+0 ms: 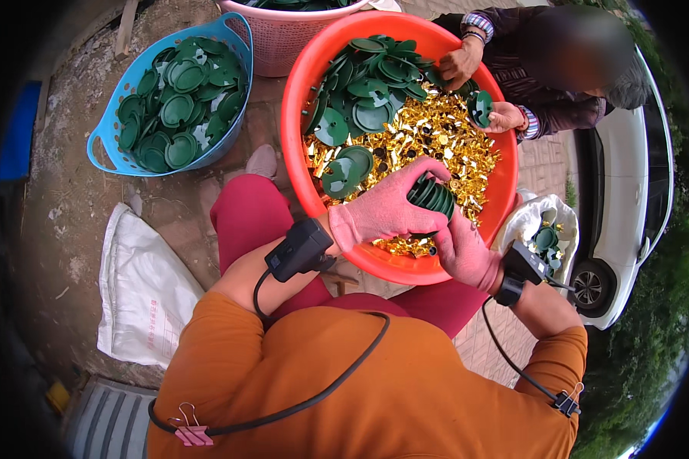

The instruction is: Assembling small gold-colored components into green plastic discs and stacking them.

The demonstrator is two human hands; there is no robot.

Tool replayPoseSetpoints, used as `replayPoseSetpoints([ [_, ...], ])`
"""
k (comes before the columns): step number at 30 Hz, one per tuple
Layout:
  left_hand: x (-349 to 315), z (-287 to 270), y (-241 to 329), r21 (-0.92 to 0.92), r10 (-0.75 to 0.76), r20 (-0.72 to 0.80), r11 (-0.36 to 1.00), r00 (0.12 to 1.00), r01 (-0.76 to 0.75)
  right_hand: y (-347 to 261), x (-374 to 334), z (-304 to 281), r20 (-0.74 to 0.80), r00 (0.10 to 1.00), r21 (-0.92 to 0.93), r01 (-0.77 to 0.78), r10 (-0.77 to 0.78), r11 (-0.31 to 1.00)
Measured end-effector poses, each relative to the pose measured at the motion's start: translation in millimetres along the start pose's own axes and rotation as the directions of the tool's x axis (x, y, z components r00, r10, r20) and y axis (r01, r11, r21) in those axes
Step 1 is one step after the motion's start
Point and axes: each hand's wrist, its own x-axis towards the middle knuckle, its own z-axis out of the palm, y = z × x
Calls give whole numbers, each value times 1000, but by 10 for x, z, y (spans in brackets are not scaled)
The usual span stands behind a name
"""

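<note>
My left hand [390, 205], in a pink glove, is wrapped round a stack of dark green plastic discs [432, 197]. The stack is held on edge, over the near side of a large red-orange tub [297, 164]. Against the lower right end of the stack, my gloved right hand [467, 254] is closed, thumb and fingers at the discs; part of its grip is hidden. Under my hands the tub holds many shiny gold pieces [413, 134] with small dark parts among them. More green discs [373, 84] are heaped at its far left, and a few loose discs [347, 172] lie nearer my left hand.
Across the tub, a person's hands [461, 65] handle another green disc [480, 109]. A blue basket [107, 126] of green discs stands left, a pink basket [279, 42] behind. White sacks lie left [142, 294] and right [517, 218]; a white car [620, 199] is parked at right.
</note>
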Motion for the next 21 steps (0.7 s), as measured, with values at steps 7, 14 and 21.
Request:
replayPoseSetpoints([
  [7,-59,7,-120,-187,80,-25,979,996,-83,-52,-100,49,137,867,644,-446,480,622],
  [14,3,34,-239,318,342,27,888,939,-332,-73,-29,-161,596,641,711,-701,484,52],
  [21,97,55,-393,338,232,71,910,970,-242,69,-160,-139,666,602,697,-713,441,-79],
])
